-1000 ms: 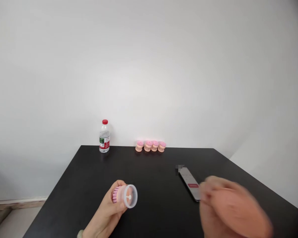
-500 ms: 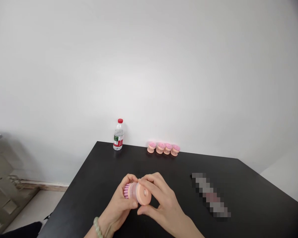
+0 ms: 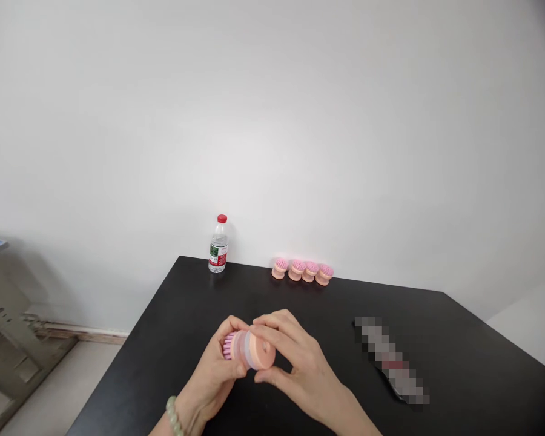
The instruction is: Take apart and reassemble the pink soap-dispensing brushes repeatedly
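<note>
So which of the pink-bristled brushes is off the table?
The brush held between the left hand and right hand, bristles pointing left. The other four brushes stand bristles-up in a row on the black table.

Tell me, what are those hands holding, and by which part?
A round pink scrubbing brush: the left hand wraps around the end with the bristles, and the right hand pinches the peach-colored end between fingers and thumb.

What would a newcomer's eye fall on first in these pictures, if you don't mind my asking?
Most striking is the pink-bristled brush, held by the left hand and right hand near the front of the black table. At the far edge, four similar brushes stand in a row, with a red-capped bottle to their left.
</note>
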Available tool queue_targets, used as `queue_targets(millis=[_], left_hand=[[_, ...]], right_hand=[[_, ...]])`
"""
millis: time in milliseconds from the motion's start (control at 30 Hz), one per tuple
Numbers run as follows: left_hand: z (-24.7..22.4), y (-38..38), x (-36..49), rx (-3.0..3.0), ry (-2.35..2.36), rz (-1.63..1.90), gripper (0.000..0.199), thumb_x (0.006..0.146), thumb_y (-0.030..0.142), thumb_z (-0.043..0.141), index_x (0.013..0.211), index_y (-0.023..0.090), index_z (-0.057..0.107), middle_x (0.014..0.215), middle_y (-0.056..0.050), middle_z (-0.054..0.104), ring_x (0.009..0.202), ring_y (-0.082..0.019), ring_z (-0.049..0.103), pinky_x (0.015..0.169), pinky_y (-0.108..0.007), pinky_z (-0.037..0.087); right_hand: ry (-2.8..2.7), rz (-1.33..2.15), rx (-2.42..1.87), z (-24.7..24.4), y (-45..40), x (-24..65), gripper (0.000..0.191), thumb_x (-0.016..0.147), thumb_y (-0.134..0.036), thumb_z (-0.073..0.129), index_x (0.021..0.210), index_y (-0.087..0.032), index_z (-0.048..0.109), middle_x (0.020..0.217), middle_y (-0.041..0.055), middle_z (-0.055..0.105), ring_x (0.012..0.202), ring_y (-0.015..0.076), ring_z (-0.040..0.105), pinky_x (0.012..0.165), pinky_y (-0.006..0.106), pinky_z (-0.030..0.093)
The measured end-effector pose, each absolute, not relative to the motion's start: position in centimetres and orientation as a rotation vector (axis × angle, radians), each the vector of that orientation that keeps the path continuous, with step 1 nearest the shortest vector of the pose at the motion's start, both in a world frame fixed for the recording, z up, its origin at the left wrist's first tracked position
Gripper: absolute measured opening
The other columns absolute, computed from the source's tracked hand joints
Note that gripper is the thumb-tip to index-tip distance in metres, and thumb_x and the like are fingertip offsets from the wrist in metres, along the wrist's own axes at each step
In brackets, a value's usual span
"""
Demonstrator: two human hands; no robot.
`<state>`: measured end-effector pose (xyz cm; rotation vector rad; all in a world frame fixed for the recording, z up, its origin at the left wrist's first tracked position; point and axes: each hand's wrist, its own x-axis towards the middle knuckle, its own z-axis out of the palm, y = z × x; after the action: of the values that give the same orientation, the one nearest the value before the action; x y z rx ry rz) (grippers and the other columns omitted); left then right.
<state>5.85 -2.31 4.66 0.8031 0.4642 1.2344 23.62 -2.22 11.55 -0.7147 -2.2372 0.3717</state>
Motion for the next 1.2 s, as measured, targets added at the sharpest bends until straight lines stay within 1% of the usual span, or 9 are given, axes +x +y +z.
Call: queue_targets(millis=[133,267,400,567,667,767,933,1067,1200], left_hand=[[4.7,-2.3,5.8,0.823,0.488,1.231,0.06,0.046,0.041,0.099,0.09,0.02,0.064,0.082,-0.001,0.067,0.075,-0.014,0.056,0.068,-0.024,0.041],[4.8,-2.2,5.9,0.82,0.482,1.226,0.061,0.045,0.042,0.099,0.09,0.021,0.065,0.081,0.0,0.067,0.074,-0.014,0.056,0.068,-0.024,0.04],[4.6,-2.1,6.0,0.804,0.48,1.218,0.058,0.046,0.043,0.098,0.088,0.02,0.065,0.08,0.0,0.067,0.074,-0.013,0.055,0.068,-0.023,0.041],[4.6,-2.0,6.1,0.764,0.471,1.178,0.059,0.047,0.049,0.097,0.086,0.019,0.064,0.076,0.001,0.063,0.068,-0.011,0.054,0.063,-0.021,0.042],[4.7,-2.1,6.2,0.755,0.468,1.16,0.059,0.048,0.049,0.096,0.088,0.019,0.065,0.082,-0.002,0.065,0.071,-0.012,0.057,0.064,-0.022,0.045],[4.9,-2.3,6.2,0.754,0.467,1.147,0.059,0.051,0.048,0.096,0.092,0.018,0.067,0.089,-0.005,0.068,0.076,-0.015,0.06,0.066,-0.024,0.048],[4.9,-2.5,6.3,0.743,0.485,1.162,0.058,0.051,0.049,0.095,0.093,0.019,0.068,0.083,-0.004,0.066,0.071,-0.014,0.06,0.062,-0.023,0.048],[4.9,-2.4,6.4,0.741,0.507,1.16,0.055,0.052,0.049,0.095,0.089,0.019,0.067,0.077,-0.001,0.064,0.065,-0.011,0.057,0.06,-0.023,0.047],[4.9,-2.4,6.5,0.746,0.532,1.161,0.054,0.053,0.049,0.095,0.088,0.018,0.068,0.075,-0.001,0.064,0.062,-0.009,0.054,0.058,-0.02,0.045]], right_hand=[[-2.255,0.391,-0.735,11.8,-2.2,23.8,0.043,0.088,-0.031,0.075,0.128,-0.027,0.061,0.117,0.008,0.066,0.103,0.0261,0.06,0.086,0.038,0.056],[-2.292,0.38,-0.696,12.1,-2.3,23.8,0.035,0.093,-0.027,0.069,0.127,-0.026,0.062,0.117,0.0087,0.067,0.102,0.0255,0.06,0.085,0.038,0.057],[-2.295,0.379,-0.685,12.1,-2.2,23.8,0.035,0.094,-0.027,0.067,0.129,-0.027,0.062,0.119,0.0081,0.068,0.103,0.0253,0.061,0.086,0.039,0.058],[-2.341,0.39,-0.642,12.3,-2.3,23.9,0.04,0.094,-0.011,0.063,0.131,-0.026,0.06,0.123,0.0074,0.067,0.107,0.0234,0.059,0.09,0.037,0.057],[-2.379,0.385,-0.696,12.3,-2.3,24.1,0.046,0.09,-0.008,0.067,0.132,-0.024,0.059,0.127,0.0094,0.064,0.11,0.0241,0.059,0.093,0.037,0.056],[-2.425,0.381,-0.746,12.1,-2.2,24.5,0.055,0.088,-0.011,0.071,0.139,-0.024,0.055,0.133,0.012,0.061,0.118,0.0253,0.059,0.097,0.037,0.056],[-2.445,0.314,-0.747,11.9,-2.1,25.0,0.058,0.091,-0.035,0.072,0.145,-0.024,0.051,0.14,0.0149,0.06,0.125,0.0282,0.06,0.1,0.04,0.056],[-2.441,0.289,-0.711,12.2,-2.0,25.1,0.041,0.102,-0.028,0.054,0.143,-0.026,0.053,0.141,0.0114,0.062,0.126,0.0241,0.061,0.103,0.038,0.055],[-2.476,0.292,-0.724,12.5,-2.1,25.3,0.043,0.1,-0.021,0.055,0.143,-0.023,0.053,0.142,0.0107,0.062,0.129,0.0239,0.059,0.106,0.037,0.053]])
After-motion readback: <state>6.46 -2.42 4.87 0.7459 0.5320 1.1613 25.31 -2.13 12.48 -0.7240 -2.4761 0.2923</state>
